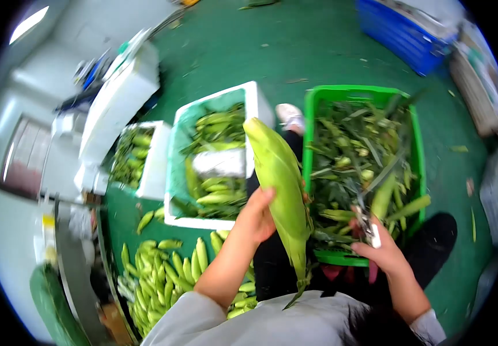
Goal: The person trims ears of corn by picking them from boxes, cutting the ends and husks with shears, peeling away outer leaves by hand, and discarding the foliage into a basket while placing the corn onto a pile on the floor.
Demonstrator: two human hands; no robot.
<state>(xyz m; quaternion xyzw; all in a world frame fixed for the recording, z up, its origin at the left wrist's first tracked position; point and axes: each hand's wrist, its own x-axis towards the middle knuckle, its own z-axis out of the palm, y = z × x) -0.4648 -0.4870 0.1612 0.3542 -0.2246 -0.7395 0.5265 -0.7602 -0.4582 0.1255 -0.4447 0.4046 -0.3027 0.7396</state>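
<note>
My left hand (256, 216) is wrapped around a large ear of corn (281, 179) in its pale green husk. The ear stands tilted, one end up toward the boxes and the leafy, narrow end down near my lap. In my right hand (386, 252) is a pair of pruning shears (367, 222) with metal blades and a light handle, apart from the corn. The shears are above the near part of a green crate (356, 89), which holds cut leaves and husk trimmings (350, 144). Whether their blades are parted is too blurred to tell.
A white foam box (252, 98) holds corn and a silvery packet (220, 163). Beside it is a smaller foam box (154, 158) with corn. A heap of husked-on corn (156, 282) lies at lower left. A blue crate (405, 37) stands at upper right.
</note>
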